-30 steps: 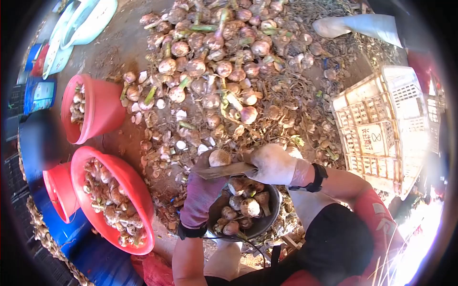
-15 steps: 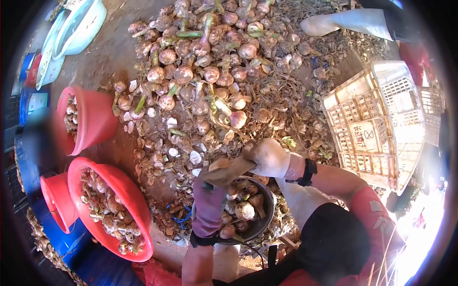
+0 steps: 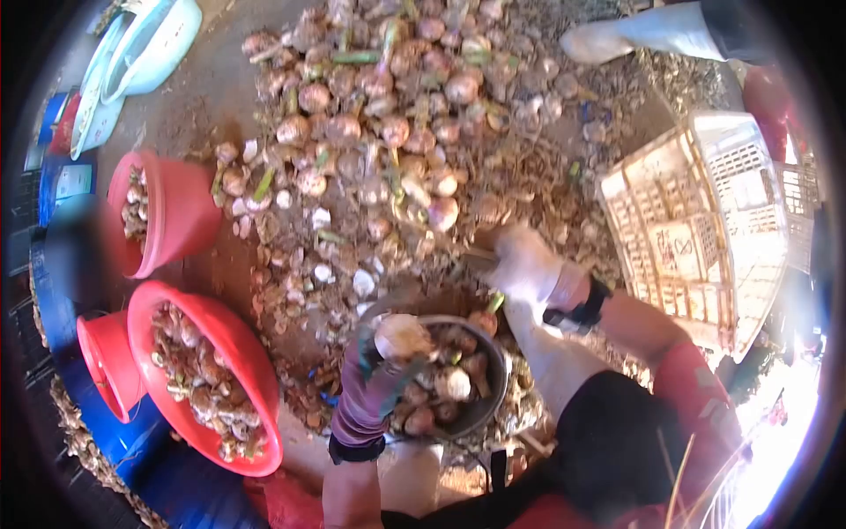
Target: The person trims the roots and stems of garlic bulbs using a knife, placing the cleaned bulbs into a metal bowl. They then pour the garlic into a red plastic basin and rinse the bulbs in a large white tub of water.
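My left hand point(image 3: 374, 388), in a purple glove with a black wristband, grips a pale garlic bulb point(image 3: 403, 338) above the left rim of a dark bowl point(image 3: 504, 375). Inside the bowl lie several garlic bulbs point(image 3: 452, 383). My right hand point(image 3: 526, 263), in a whitish glove, is closed around a brown, flat-bladed knife point(image 3: 478, 256), partly hidden and blurred. It hovers above and right of the bowl, apart from the left hand. A bulb with a green cut stem point(image 3: 485, 321) sits at the bowl's upper right edge.
A heap of garlic bulbs point(image 3: 397, 132) and dry skins covers the ground ahead. Left stand a red basin point(image 3: 267, 388) and pink bucket point(image 3: 189, 207), both holding garlic pieces. A plastic crate point(image 3: 679, 247) is right; another person's pale boot point(image 3: 643, 35) extends in behind it.
My hands have separated: the right has moved right and up with the knife, away from the left. The left has shifted slightly left and down, and the bulb in it now shows.
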